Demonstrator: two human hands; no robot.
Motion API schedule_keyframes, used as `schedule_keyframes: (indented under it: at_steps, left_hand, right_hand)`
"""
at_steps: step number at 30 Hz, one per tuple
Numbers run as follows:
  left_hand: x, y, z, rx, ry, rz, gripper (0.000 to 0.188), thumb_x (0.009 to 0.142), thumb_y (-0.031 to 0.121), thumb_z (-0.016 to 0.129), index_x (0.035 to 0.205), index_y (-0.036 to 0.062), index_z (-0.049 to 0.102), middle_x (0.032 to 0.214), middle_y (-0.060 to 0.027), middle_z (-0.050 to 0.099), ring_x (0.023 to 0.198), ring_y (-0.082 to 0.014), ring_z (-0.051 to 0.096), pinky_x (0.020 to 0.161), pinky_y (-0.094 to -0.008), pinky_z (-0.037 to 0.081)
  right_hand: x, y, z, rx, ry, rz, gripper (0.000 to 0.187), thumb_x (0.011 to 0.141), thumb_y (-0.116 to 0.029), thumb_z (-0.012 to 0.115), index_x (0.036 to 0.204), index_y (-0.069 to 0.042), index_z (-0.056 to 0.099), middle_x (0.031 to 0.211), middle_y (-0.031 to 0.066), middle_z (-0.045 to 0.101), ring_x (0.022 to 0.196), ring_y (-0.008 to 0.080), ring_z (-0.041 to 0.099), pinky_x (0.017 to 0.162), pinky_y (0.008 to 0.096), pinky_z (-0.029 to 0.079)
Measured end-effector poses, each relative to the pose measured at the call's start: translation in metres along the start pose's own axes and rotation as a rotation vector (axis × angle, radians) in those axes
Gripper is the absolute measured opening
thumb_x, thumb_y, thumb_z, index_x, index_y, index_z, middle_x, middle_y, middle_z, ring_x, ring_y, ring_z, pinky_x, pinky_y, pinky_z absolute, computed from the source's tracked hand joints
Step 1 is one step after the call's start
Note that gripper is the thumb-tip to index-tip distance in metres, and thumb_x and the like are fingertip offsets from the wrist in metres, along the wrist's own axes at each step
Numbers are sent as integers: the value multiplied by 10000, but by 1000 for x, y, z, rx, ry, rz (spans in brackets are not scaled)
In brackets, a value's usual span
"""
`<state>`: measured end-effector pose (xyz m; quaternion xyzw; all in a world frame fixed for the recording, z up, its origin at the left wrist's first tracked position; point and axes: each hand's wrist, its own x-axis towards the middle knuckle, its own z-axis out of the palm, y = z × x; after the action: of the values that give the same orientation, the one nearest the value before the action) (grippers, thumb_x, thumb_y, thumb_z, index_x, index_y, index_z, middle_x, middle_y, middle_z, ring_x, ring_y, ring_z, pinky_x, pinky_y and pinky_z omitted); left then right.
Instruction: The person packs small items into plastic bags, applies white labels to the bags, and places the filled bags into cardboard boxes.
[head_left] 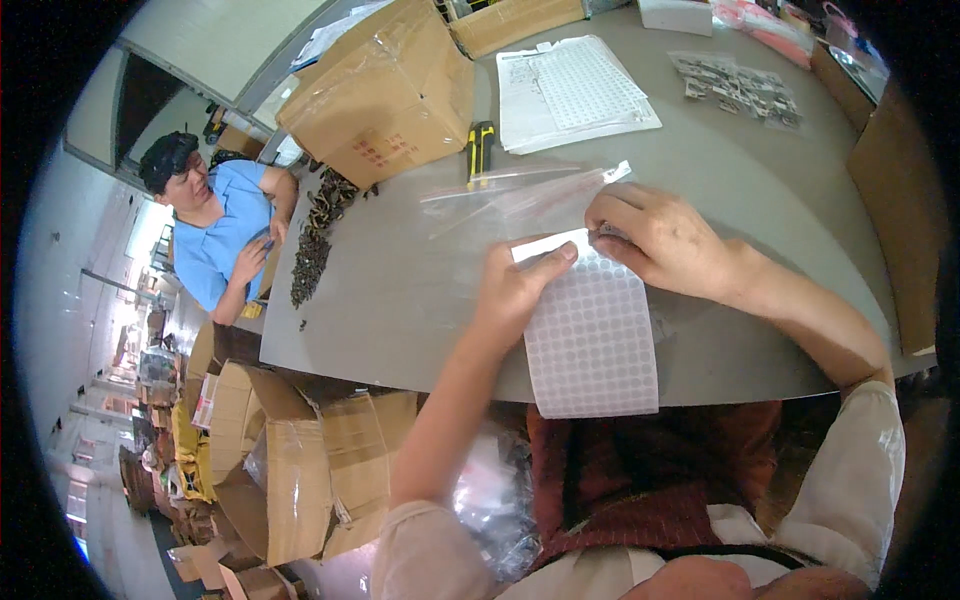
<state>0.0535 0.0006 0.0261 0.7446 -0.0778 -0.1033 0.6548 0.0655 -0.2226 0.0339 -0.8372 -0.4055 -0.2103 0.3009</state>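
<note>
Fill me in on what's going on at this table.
A person's left hand grips a pale sheet of round dots near its top edge. The right hand has its fingers bunched at that same edge; exactly what they pinch is hard to make out. Beyond the hands lie clear plastic bags and a yellow-and-black cutter, near a cardboard box. At the left, a co-worker in blue sits by a pile of small dark parts.
</note>
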Motion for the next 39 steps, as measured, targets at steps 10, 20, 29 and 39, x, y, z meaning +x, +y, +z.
schedule_keyframes:
  at_steps: [10, 20, 29, 39]
  left_hand:
    - [4, -5, 2, -194, 71, -57, 249, 856, 154, 753, 1033, -15, 708, 922, -49, 704, 786, -143, 653, 711, -297, 518]
    - [4, -6, 1, -42, 25, 1, 274, 882, 201, 756, 989, -49, 721, 874, -57, 705, 774, -130, 626, 703, -300, 502]
    - [-2, -5, 4, 312, -76, 181, 252, 920, 178, 698, 1051, -34, 737, 847, -9, 702, 787, -84, 616, 713, -265, 506]
    - [-1, -12, 19, 540, -588, 660, 289, 894, 145, 668, 1161, 43, 703, 1216, -138, 691, 1259, -325, 576, 1072, -441, 437]
  right_hand:
    - [-2, 7, 23, -25, 167, -102, 129, 829, -55, 669, 932, -21, 600, 916, 129, 618, 837, 343, 623, 759, 432, 505]
    - [-2, 14, 16, 216, 137, 40, 70, 831, -41, 666, 880, -26, 618, 849, 129, 645, 819, 348, 636, 782, 415, 502]
    - [2, 29, 17, 581, 16, 384, 93, 934, -104, 603, 911, -15, 616, 845, 93, 649, 782, 193, 657, 770, 333, 516]
    - [1, 34, 27, 742, -100, 352, 265, 995, -195, 560, 1124, 20, 646, 1063, 115, 701, 1018, 195, 638, 904, 340, 498]
